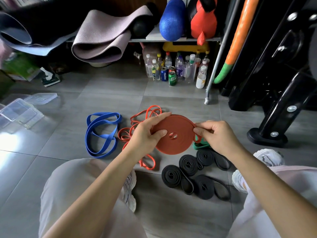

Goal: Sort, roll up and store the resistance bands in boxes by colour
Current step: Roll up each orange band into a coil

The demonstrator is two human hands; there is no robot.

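While you hold it off the floor in both hands, red coil: flat wound disc, face tilted up at you, over the gap between the loose red bands and the green band.
left hand: grips the coil's left side. Thumb flat on the top face just beside the centre hole, fingers stretched along the far rim.
right hand: thumb and forefinger pinch the outer wrap at the coil's right rim. Other fingers are curled behind.
free end: small loop of the same band, hanging just below your right-hand pinch.
loose red bands: tangle on the floor under and left of your left hand. One loop runs back towards your left shoe.
green band: on the floor, mostly hidden by the coil and your right hand.
black rolls: four, wound, on the floor between your legs, nearer you than the coil. Tails loose, rolls crowded together.
blue bands: loose loops just left of the red tangle.
clear boxes: far left, well apart from the coil, lid beside them.
open room: bare tile between blue bands and boxes, also beyond the coil up to the bottles and cans.
edges: black machine base near on your right, rack leg beyond it, your knees on both near sides.
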